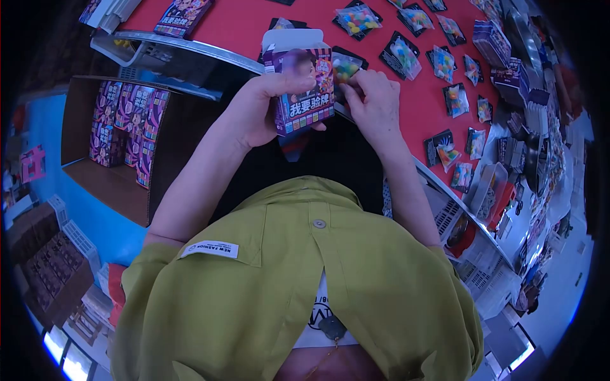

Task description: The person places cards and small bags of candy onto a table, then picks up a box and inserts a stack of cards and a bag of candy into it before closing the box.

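Yellow-green cloth shirt (298, 254); left hand (257, 109) gripping open-topped purple cardboard box (311, 105); right hand (378, 105), grip unclear, touching clear plastic packet (344, 66) at red tabletop (416, 117) near edge.

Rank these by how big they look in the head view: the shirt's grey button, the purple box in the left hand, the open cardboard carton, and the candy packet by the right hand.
1. Cardboard carton
2. Purple box
3. Candy packet, partly covered
4. Grey button
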Demonstrator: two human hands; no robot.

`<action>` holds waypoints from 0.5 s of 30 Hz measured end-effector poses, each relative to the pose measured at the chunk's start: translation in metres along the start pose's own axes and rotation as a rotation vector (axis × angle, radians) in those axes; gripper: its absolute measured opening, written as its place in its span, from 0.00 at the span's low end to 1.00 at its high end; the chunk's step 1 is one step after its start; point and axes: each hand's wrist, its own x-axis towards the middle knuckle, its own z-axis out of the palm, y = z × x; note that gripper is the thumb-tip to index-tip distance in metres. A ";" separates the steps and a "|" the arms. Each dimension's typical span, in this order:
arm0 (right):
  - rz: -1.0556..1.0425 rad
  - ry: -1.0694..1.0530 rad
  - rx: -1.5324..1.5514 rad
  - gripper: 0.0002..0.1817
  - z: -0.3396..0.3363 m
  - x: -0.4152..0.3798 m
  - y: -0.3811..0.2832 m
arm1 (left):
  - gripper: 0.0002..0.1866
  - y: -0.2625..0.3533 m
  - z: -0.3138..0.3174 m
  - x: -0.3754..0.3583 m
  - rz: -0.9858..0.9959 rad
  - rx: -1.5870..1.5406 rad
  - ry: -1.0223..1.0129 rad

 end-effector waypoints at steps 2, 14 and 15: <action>0.048 0.027 -0.049 0.13 -0.004 0.005 -0.003 | 0.22 -0.001 0.003 0.006 -0.029 0.037 -0.001; 0.191 -0.300 -0.193 0.31 -0.006 0.059 0.007 | 0.24 0.008 0.003 0.013 -0.011 0.132 0.112; 0.242 -0.366 -0.134 0.31 -0.009 0.062 0.009 | 0.24 0.007 0.003 0.013 0.000 0.132 0.106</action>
